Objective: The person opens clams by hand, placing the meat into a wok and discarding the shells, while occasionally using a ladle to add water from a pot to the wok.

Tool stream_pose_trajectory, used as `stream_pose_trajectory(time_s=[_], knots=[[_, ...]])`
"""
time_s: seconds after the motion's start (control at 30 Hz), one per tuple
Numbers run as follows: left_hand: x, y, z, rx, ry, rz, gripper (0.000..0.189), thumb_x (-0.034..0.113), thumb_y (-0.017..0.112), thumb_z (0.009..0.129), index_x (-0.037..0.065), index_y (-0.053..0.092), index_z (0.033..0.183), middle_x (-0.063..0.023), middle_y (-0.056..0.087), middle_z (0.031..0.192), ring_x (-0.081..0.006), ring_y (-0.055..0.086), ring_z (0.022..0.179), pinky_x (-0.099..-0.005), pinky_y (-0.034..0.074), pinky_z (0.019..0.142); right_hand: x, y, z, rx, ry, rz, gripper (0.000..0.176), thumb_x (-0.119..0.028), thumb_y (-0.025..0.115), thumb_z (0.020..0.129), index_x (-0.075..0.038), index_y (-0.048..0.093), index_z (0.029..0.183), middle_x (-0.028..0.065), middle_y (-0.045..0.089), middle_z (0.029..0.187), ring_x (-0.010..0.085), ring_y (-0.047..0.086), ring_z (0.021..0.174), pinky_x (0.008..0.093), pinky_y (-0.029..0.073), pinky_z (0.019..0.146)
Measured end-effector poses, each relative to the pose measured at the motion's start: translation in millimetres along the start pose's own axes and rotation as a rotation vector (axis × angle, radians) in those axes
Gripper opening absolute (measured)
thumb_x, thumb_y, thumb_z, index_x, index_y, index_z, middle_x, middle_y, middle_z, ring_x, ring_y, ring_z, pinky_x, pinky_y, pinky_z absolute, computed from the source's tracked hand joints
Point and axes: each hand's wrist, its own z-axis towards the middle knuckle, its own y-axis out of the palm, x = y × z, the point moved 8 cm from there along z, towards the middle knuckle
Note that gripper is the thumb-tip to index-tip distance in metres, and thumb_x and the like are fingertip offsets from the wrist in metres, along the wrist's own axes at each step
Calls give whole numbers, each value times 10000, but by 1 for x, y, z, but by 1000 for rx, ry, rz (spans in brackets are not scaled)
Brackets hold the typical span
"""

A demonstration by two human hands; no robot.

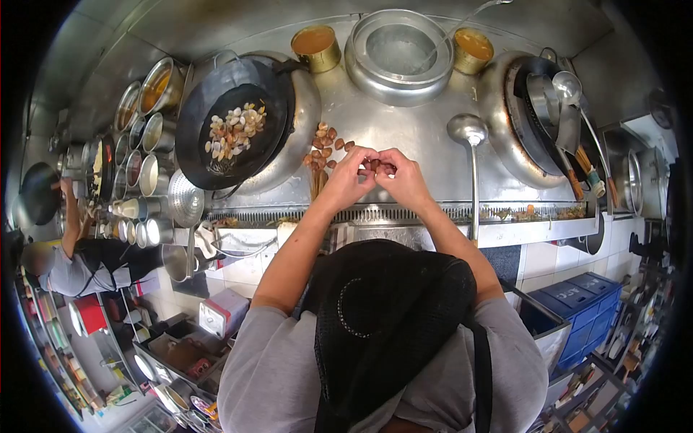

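My left hand and my right hand meet over the steel counter, fingertips pinched together. Between them is a small reddish-brown rounded piece, partly covered by the fingers, and I cannot make out its kind. Just left of my left hand, several similar brown pieces lie loose on the counter. A bundle of thin wooden sticks lies below them, beside my left wrist. Further left, a black wok holds a heap of pale and brown pieces that look like clams.
A steel pot stands at the back between two tins of orange-brown liquid, one being. A ladle lies to the right, near a second wok with utensils. Bowls and a skimmer are left. A co-worker stands far left.
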Motion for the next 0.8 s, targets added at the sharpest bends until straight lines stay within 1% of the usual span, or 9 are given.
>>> stream_pose_trajectory(time_s=[0.1,0.17,0.3,0.37,0.47,0.6,0.7,0.77,0.8], knots=[[-8,8,-5,41,-6,-1,488,-47,682,814,74,485,1243,-94,576,1093,-255,634,974,-316,564,829,0,4,-4,-33,6,-8,235,-77,658,864,14,625,1079,168,735,933,228,727,839,337,573,780],[-8,8,-7,119,83,112,435,-64,677,802,42,486,1178,-142,574,1064,-298,638,964,-374,550,795,-1,8,-2,-35,12,-20,254,-93,677,847,19,623,1069,171,733,922,239,726,827,345,573,773],[-11,14,-9,160,70,193,362,-21,673,821,22,482,1126,-192,563,1037,-366,626,958,-430,526,789,6,19,3,-46,82,-62,269,-106,696,828,22,615,1050,186,726,906,264,725,818,361,570,759],[-21,19,-14,168,-3,273,322,46,671,852,23,481,1111,-228,563,1054,-425,613,975,-463,516,814,17,27,1,-4,156,-50,258,-111,687,825,25,597,1025,222,713,893,324,723,831,389,564,752],[-28,17,-24,198,-13,276,297,88,659,879,18,484,1109,-220,592,1021,-442,619,943,-471,515,805,30,45,-2,-16,210,-70,224,-115,649,848,26,580,1008,253,701,887,377,717,852,413,558,747],[-54,15,-35,228,-97,200,331,64,656,848,17,488,1130,-233,572,1026,-453,600,907,-496,503,779,50,61,0,45,196,-120,205,-83,594,844,30,582,1014,244,674,812,365,695,762,417,538,710],[-90,5,-41,268,-278,127,325,24,624,864,35,487,1158,-206,579,1001,-372,641,838,-446,520,741,50,65,5,-48,158,-120,200,-56,560,879,31,581,1057,210,689,865,295,691,777,399,541,713],[-111,-1,-44,250,-300,-168,327,-34,558,913,64,415,1191,-79,609,883,-194,618,684,-320,505,610,70,77,7,-212,228,182,233,-67,548,927,38,570,1133,182,708,906,247,713,849,370,560,756],[-110,0,-47,220,-356,-409,338,-113,453,905,73,462,1186,-31,585,917,-74,561,717,-224,462,606,75,81,7,-234,252,347,255,-45,538,949,42,569,1187,134,692,961,172,683,849,326,562,774]])
